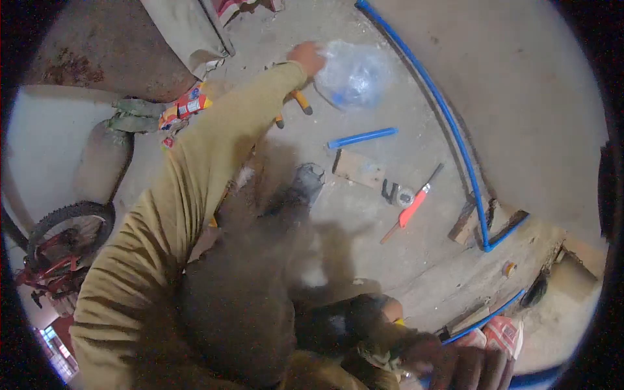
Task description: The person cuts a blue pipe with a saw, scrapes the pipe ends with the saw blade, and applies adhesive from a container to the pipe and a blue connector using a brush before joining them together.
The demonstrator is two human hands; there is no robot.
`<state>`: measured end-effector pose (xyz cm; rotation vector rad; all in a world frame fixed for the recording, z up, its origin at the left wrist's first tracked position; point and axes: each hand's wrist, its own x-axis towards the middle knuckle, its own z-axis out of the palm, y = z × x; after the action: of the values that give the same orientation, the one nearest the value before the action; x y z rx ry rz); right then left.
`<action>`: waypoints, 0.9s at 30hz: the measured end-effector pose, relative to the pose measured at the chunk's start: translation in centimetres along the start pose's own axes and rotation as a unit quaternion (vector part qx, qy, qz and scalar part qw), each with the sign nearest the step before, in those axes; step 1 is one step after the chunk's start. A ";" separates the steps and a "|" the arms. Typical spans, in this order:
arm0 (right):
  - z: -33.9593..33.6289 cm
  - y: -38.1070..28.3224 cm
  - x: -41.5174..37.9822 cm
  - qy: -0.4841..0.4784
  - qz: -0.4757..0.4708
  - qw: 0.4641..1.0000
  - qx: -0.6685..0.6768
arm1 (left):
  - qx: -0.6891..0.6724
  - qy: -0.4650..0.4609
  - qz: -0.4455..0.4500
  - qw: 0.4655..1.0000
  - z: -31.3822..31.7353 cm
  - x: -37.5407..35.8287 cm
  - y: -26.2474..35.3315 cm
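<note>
Head view: nearest, the right hand [465,367] is blurred, its fingers side by side; what they hold, I cannot tell. Beyond, the short blue pipe [363,138] lies on the floor. Farther, the left hand [307,58] touches the clear plastic bag [354,75], its finger state unclear.

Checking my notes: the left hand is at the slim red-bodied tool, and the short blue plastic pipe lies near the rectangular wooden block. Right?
No: the head view shows the left hand at the crumpled clear plastic bag, not at the slim red-bodied tool. The short blue plastic pipe does lie near the rectangular wooden block.
</note>
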<state>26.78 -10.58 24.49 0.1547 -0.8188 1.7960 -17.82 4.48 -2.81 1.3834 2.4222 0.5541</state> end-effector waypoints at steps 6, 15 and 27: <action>4.1 1.3 2.7 -0.130 -0.105 0.980 0.109 | 0.073 -0.167 0.353 0.918 1.8 -13.2 8.7; 4.4 0.4 3.1 -0.094 -0.044 0.991 0.080 | -0.092 -0.106 0.084 0.986 1.3 -10.9 5.9; -9.3 11.8 2.2 0.171 0.382 0.768 -0.486 | 0.260 -0.249 0.320 0.877 0.2 -10.4 12.6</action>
<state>18.23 -5.19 13.16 -1.3201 -1.5607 1.7542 -3.12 1.34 3.52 2.2303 1.7142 -0.3507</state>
